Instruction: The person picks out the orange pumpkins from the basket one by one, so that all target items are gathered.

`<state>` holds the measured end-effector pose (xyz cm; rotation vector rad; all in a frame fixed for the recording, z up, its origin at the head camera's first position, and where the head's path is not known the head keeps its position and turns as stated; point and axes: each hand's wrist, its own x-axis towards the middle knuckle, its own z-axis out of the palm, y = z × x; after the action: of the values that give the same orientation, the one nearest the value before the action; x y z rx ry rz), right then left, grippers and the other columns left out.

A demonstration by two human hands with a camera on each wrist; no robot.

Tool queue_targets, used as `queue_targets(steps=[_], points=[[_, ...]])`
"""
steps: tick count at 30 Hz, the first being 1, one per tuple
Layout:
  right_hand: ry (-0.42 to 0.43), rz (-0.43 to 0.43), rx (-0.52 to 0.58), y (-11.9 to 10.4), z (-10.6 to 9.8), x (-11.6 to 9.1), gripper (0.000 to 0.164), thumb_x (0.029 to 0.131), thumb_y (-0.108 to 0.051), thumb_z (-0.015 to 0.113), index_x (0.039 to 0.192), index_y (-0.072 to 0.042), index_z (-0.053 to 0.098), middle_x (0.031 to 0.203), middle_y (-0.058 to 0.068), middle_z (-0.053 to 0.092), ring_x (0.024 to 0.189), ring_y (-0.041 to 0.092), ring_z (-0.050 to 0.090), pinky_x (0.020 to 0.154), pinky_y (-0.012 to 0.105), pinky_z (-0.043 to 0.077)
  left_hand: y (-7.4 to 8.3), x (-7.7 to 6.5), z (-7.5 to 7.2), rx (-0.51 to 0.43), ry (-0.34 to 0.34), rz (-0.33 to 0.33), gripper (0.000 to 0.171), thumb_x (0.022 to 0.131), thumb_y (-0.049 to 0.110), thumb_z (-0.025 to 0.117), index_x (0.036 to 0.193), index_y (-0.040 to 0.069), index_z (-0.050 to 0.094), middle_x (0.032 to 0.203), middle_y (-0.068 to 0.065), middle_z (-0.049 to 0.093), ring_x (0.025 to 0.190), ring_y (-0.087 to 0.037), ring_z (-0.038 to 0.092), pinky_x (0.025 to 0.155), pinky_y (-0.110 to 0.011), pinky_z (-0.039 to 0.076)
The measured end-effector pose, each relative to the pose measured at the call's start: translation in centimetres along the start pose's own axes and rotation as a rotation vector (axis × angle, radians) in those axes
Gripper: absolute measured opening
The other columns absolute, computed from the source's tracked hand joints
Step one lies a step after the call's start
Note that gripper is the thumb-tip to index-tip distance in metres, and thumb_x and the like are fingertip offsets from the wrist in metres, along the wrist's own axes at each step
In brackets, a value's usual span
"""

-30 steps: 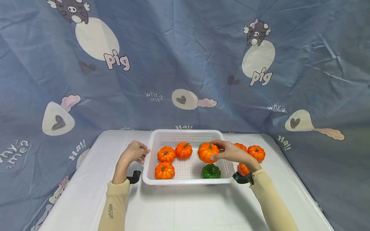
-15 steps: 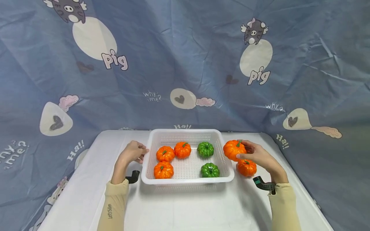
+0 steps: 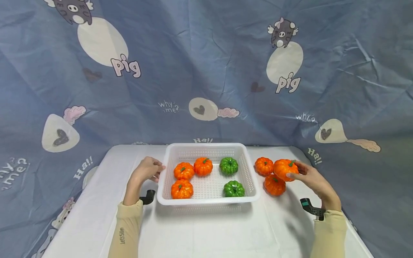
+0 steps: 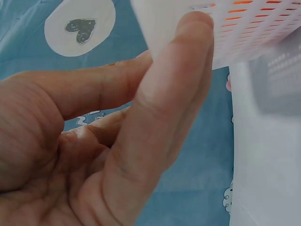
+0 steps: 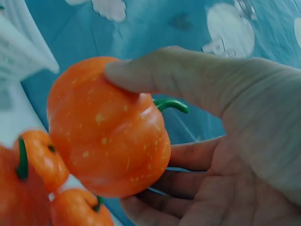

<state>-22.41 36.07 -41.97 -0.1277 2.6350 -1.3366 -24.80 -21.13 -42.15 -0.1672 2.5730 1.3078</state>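
Observation:
My right hand (image 3: 311,179) holds an orange toy pumpkin (image 3: 285,170) above the table, right of the white basket (image 3: 206,201). In the right wrist view the thumb presses on top of this pumpkin (image 5: 108,132), with the other fingers under it and its green stem towards the palm. My left hand (image 3: 149,169) grips the basket's left rim between thumb and fingers. Inside the basket, several pumpkins sit apart: orange ones (image 3: 182,189) at the left and two green ones (image 3: 229,166) at the right.
More orange pumpkins (image 3: 275,185) lie on the white table (image 3: 209,233) right of the basket; the right wrist view shows three (image 5: 81,207) below the held one, one hidden in the head view. A blue printed cloth (image 3: 206,64) hangs behind the table.
My right hand has carried the orange pumpkin out of the basket to the right, over the other orange pumpkins. A green pumpkin at the basket's back right is uncovered. The left hand stays at the rim.

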Motion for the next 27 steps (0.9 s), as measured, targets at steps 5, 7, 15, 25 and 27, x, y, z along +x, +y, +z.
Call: queue_targets(steps=[5, 7, 15, 25, 27], points=[[0.022, 0.039, -0.016, 2.0, -1.1, -0.5, 0.083, 0.093, -0.035, 0.063, 0.148, 0.008, 0.020, 0.148, 0.033, 0.030, 0.134, 0.047, 0.032, 0.106, 0.062, 0.035, 0.1, 0.0, 0.0, 0.004, -0.001, -0.001, 0.038, 0.095, 0.011, 0.059, 0.124, -0.014, 0.054, 0.088, -0.019, 0.067, 0.066, -0.016, 0.065, 0.060, -0.029, 0.060], [0.019, 0.060, -0.025, 2.7, -1.4, -0.8, 0.083, 0.093, -0.036, 0.063, 0.148, 0.010, 0.019, 0.148, 0.034, 0.029, 0.133, 0.049, 0.032, 0.106, 0.063, 0.035, 0.1, 0.0, 0.0, 0.006, -0.002, -0.002, 0.038, 0.095, 0.011, 0.059, 0.123, -0.014, 0.055, 0.087, -0.019, 0.067, 0.066, -0.016, 0.065, 0.060, -0.029, 0.060], [-0.022, 0.142, -0.033, 4.7, -1.9, -0.9, 0.087, 0.093, -0.036, 0.062, 0.147, 0.014, 0.015, 0.149, 0.036, 0.021, 0.135, 0.054, 0.023, 0.107, 0.070, 0.027, -0.1, 0.1, 0.1, 0.005, 0.000, 0.000, 0.035, 0.095, 0.011, 0.058, 0.121, -0.013, 0.057, 0.086, -0.018, 0.067, 0.066, -0.016, 0.065, 0.059, -0.029, 0.060], [-0.078, 0.188, -0.034, 6.7, -1.3, 0.2, 0.086, 0.092, -0.031, 0.063, 0.144, 0.019, 0.015, 0.147, 0.039, 0.019, 0.134, 0.054, 0.023, 0.109, 0.069, 0.026, -0.2, 0.1, 0.1, -0.003, 0.004, 0.009, 0.034, 0.094, 0.010, 0.059, 0.119, -0.013, 0.058, 0.085, -0.017, 0.068, 0.064, -0.016, 0.065, 0.058, -0.029, 0.060], [-0.081, 0.187, -0.026, 7.1, -1.1, 0.4, 0.085, 0.092, -0.028, 0.063, 0.143, 0.020, 0.015, 0.147, 0.040, 0.019, 0.134, 0.054, 0.023, 0.110, 0.068, 0.025, -0.2, 0.1, 0.1, -0.005, 0.005, 0.010, 0.034, 0.094, 0.010, 0.059, 0.119, -0.013, 0.058, 0.084, -0.017, 0.068, 0.064, -0.016, 0.064, 0.058, -0.029, 0.060]])
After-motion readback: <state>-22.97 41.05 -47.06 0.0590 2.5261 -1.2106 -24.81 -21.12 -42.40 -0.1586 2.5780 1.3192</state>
